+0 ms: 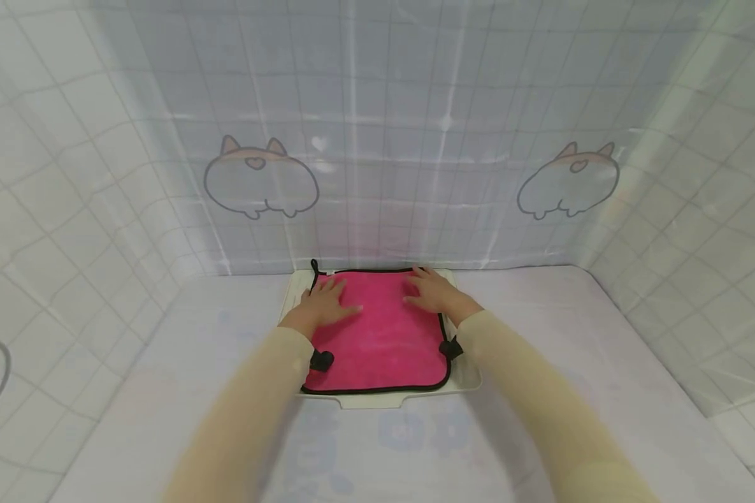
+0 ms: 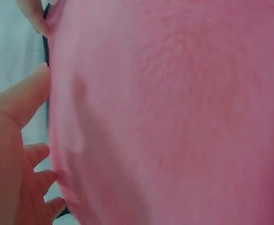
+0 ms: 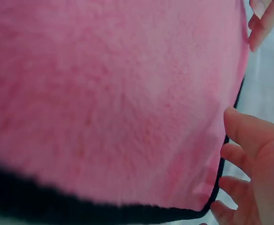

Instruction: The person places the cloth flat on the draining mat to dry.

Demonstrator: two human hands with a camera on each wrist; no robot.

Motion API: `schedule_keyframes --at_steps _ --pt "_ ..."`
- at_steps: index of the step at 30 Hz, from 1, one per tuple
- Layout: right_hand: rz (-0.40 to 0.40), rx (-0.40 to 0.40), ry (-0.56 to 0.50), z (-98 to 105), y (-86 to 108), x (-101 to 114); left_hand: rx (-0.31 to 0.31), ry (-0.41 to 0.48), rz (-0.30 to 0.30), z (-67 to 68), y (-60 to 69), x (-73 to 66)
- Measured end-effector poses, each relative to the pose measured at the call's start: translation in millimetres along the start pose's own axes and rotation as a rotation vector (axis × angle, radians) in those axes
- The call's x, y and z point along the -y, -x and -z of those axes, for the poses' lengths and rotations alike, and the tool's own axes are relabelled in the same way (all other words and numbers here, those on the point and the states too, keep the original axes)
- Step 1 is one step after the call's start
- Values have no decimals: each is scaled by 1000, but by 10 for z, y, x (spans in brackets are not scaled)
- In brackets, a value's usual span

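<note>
A bright pink plush cloth with black edging lies spread flat over a white tray. A small black loop sticks up at its far left corner. My left hand rests on the cloth's far left part, fingers spread. On the far right part lies my right hand, fingers loosely extended toward the edging. The left wrist view shows the left hand with thumb and fingertips along the pink edge. In the right wrist view the right hand has its fingertips at the black border near a corner.
The tray stands on a pale covered table, close against a back wall of white grid-patterned sheeting with cartoon animal drawings. Similar sheeting rises on the left and right. A black wrist strap shows at the left cuff.
</note>
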State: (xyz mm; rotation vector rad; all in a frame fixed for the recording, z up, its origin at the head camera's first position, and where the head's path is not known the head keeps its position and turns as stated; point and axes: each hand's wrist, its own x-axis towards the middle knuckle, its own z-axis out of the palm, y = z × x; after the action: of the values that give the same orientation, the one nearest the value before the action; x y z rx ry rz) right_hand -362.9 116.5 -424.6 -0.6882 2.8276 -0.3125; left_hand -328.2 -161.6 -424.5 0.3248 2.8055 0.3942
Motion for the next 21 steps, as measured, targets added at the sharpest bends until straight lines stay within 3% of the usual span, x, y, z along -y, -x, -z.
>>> schedule_keyframes --at_steps 5,13,18,21 --pt "-44 70 -6 -45 -87 -27 4 23 33 -88 -124 17" --pt "-74 92 -91 -90 -183 -98 14 70 89 -64 -71 60" --pt "-100 101 -137 -75 -165 -138 20 49 81 -27 -37 83" --pt "-114 96 -113 -55 -115 -159 28 40 85 -4 -14 126"
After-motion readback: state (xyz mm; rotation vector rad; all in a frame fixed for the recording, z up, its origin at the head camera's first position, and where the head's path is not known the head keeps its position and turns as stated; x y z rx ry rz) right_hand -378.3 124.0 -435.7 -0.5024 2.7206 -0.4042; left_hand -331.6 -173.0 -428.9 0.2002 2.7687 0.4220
